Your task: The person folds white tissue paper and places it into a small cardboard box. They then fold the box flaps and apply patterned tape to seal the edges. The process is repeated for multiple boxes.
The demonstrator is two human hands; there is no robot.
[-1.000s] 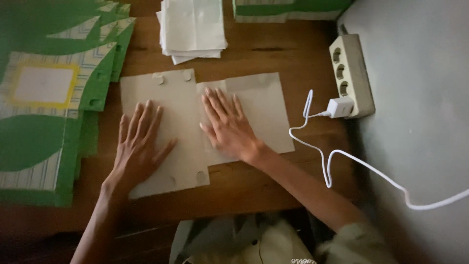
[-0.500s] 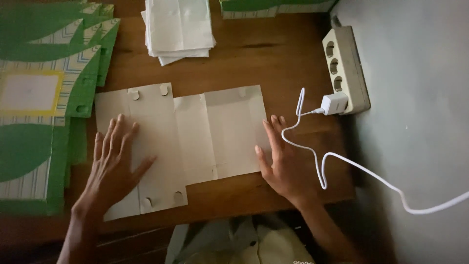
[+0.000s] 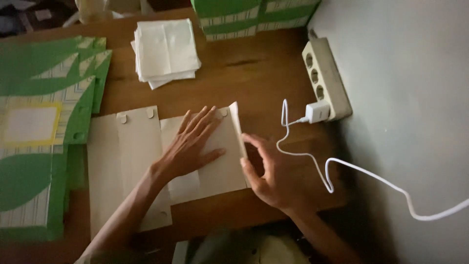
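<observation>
A: Status on the fold?

B: Early, I'd judge. Flat cardboard blank (image 3: pixel 146 161) lies on the desk (image 3: pixel 254 73) near the front edge, grey side up. Only the right-hand end flap is coming up; the rest lies flat, tabs along its far edge unfolded.

A: Hands?

B: Left hand (image 3: pixel 193 144) spread flat, fingers apart, pressing the panel just left of the crease. Right hand (image 3: pixel 266 171) at the blank's right edge, fingers loosely curled, fingertips against the raised flap, tipping it upward. Not a pinch, more a push from the side.

A: What's left?

B: By the look of it, nearly everything: the other panels, the small round-tabbed flaps, closing the thing up. One crease in progress, none finished that I can see.

A: Surroundings?

B: Stack of green printed flat boxes (image 3: pixel 39 127) along the left edge, touching or overlapping the blank's left side, can't tell which. Pile of white folded papers (image 3: pixel 166 49) toward the far edge, well apart. Green boxes (image 3: pixel 254 17) at the far right corner. Power strip (image 3: pixel 325 80) on the right edge against the grey wall (image 3: pixel 405 98), white charger (image 3: pixel 317 111) plugged in.

A: Anything in the way?

B: White cable (image 3: pixel 312 156) loops across the desk just beside the right hand. Could snag, I'd say, if that hand swings out.
</observation>
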